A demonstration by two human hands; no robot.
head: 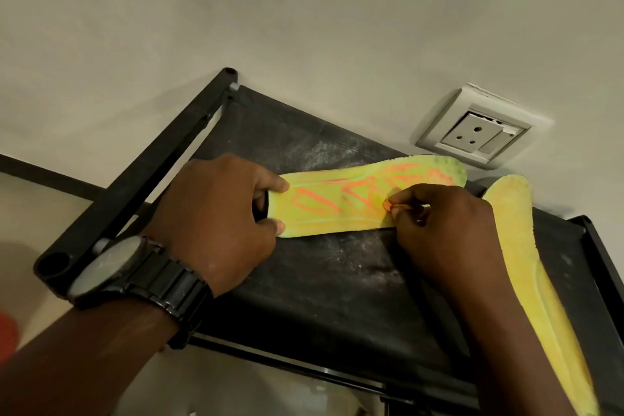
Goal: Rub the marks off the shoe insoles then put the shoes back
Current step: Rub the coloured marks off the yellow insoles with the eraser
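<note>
A yellow-green insole (341, 203) with orange marks lies flat on the dusty black top shelf (320, 280) of a rack. My left hand (219, 213), with a black watch on its wrist, grips the insole's left end between thumb and fingers. My right hand (442, 230) pinches a small orange-tipped thing against the insole's middle, over the marks; what that thing is I cannot tell. A second yellow insole (526, 263) lies along the shelf's right side, partly behind my right forearm.
The rack's black frame tube (141, 179) runs along the shelf's left edge. A white wall socket (476, 132) sits on the wall just behind the insole. A red object (6, 331) shows at the far left edge. No shoes are in view.
</note>
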